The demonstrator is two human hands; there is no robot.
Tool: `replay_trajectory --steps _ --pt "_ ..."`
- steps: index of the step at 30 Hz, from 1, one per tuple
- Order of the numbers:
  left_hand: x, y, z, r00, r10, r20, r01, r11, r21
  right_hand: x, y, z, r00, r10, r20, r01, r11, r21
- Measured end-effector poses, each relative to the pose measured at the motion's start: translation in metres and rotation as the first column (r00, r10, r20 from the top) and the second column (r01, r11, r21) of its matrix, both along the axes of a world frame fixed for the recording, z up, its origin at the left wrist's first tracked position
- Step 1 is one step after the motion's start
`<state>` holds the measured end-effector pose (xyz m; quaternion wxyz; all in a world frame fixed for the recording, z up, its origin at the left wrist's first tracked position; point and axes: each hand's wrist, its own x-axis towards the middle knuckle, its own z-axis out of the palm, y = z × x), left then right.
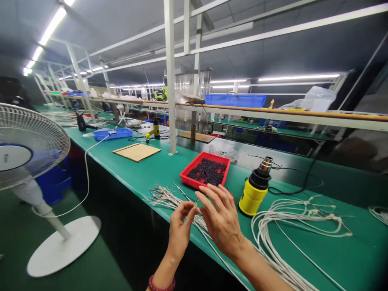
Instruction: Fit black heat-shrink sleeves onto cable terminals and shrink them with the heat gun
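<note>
My left hand (181, 226) is closed in a pinch on a small pale piece (195, 205), which looks like the end of a white cable. Beside it, my right hand (223, 224) has its fingers stretched and spread, with the thumb close to the pinched piece. Below both hands a bundle of white cables (165, 197) lies along the table's front edge, its stripped ends fanned out to the left. Just beyond my fingers stands a red tray (187, 181) holding many short black tube pieces (207, 170).
A yellow and black heat gun (253, 192) stands upright right of the tray. Looped white cables (273, 226) lie at right on the green table (339, 258). Farther left are a cardboard sheet (136, 152) and a blue tray (121, 134). A white fan (48, 210) stands on the floor.
</note>
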<state>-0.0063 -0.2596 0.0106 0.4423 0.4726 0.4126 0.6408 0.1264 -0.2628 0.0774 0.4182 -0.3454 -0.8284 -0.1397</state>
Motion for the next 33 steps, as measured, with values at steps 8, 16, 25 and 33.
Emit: replay_trajectory --steps 8,16,25,33 --pt "0.014 -0.016 0.014 0.997 -0.071 0.006 0.071 0.997 -0.033 0.011 -0.005 -0.022 0.978 -0.054 -0.201 0.02 0.985 -0.169" --pt "0.039 -0.023 0.024 0.975 -0.104 0.195 0.125 0.987 -0.1 0.007 -0.023 -0.037 0.718 -0.159 -0.678 -0.291 0.816 -0.5" --pt "0.061 -0.024 0.04 0.971 -0.115 0.212 0.127 0.991 -0.043 0.02 -0.031 -0.033 0.466 -0.2 -0.862 -0.459 0.778 -0.429" --pt "0.088 -0.026 0.062 0.81 -0.389 0.439 0.474 0.875 -0.097 0.042 -0.029 -0.019 0.284 -0.153 -0.947 -0.606 0.737 -0.301"
